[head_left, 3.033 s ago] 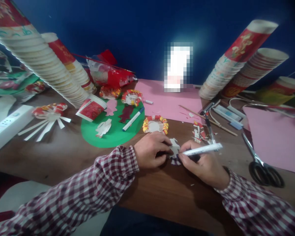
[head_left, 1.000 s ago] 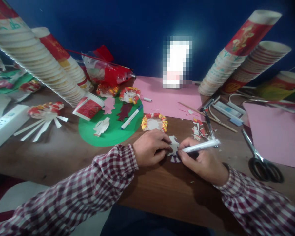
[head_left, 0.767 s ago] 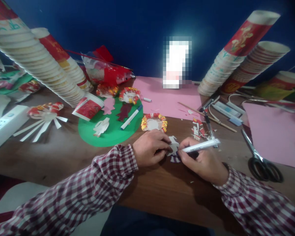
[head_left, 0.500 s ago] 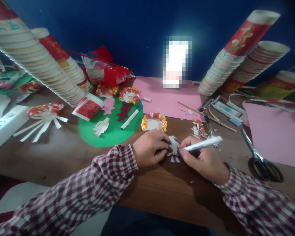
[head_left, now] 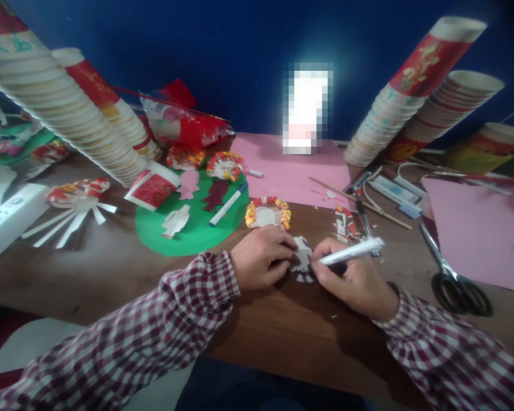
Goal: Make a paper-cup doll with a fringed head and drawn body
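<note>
We have the brown bench beneath everything, with a green disc on it as our landmark. Behind the disc on its left, a tall cup stack leans outward; behind it on the right lies a pink sheet. Well to the disc's right, we see scissors with their blades together. Our left hand rests just right of the disc, fingertips on the left edge of a pale cutout; whether this grip pinches the paper or only presses it, we cannot tell. Our right hand, farther right of the disc, has its grip clamped around a white marker. Near the disc's right edge sits a curled-rim ring. Smallest, the cutout lies right of the disc, between our two grips, dark marks on its near tabs.
</note>
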`<state>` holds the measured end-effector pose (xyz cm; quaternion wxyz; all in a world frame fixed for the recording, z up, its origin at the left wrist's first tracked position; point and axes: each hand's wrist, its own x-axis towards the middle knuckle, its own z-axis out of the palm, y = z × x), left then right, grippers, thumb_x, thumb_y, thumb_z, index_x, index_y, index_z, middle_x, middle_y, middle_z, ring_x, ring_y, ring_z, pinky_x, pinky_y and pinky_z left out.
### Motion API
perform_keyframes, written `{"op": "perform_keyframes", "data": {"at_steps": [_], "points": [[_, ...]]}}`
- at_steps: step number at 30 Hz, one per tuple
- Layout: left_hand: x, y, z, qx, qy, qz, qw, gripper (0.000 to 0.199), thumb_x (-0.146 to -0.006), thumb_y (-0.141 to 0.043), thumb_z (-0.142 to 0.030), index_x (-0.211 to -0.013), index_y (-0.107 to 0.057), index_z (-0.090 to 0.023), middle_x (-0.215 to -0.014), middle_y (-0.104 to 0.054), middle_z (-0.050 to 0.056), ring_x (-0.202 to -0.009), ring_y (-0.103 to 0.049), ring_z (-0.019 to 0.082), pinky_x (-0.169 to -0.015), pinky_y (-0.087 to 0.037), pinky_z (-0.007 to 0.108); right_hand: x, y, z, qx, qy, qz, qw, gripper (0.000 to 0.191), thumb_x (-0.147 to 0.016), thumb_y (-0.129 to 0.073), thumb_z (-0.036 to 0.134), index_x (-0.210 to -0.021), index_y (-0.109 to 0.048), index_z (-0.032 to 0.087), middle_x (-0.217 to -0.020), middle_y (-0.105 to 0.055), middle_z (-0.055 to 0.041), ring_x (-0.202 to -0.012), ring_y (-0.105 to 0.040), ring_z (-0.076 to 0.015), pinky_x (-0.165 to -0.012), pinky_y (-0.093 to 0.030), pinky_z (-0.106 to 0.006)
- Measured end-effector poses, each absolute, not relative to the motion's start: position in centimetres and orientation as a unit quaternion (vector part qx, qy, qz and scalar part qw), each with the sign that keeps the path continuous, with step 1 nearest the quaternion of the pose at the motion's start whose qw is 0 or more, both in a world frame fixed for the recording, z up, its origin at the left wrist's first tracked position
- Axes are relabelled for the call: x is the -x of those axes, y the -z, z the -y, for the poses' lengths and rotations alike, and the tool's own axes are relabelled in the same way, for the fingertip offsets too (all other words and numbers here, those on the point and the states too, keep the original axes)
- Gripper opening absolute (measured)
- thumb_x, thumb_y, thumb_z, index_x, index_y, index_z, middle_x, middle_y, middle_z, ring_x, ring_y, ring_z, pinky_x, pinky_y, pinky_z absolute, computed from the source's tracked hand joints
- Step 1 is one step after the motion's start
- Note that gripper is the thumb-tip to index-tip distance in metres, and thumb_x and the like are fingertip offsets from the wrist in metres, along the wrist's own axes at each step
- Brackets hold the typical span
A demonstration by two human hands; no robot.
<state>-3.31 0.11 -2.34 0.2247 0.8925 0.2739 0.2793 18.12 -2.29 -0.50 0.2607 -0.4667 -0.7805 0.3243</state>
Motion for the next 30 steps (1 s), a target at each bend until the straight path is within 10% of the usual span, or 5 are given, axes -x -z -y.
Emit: {"op": "perform_keyframes", "data": {"at_steps": [30], "points": [[3.25, 2.22, 0.29, -0.884, -0.286, -0.299, 0.217, 0.025, -0.078, -0.044, -0.007, -0.096, -0.060, -0.015, -0.100, -0.066, 0.008, -0.096, -0.057, 0.021, -0.088, -0.047, 0.037, -18.29, 0.99, 1.96, 0.504, -0.329, 0.707, 0.371, 0.008, -0.085, -0.056, 0.027, -0.080, -0.056, 0.021, -0.064, -0.054, 0.0019, -0.054, -0.048, -0.0110, -0.049, -0.039, -0.023]]}}
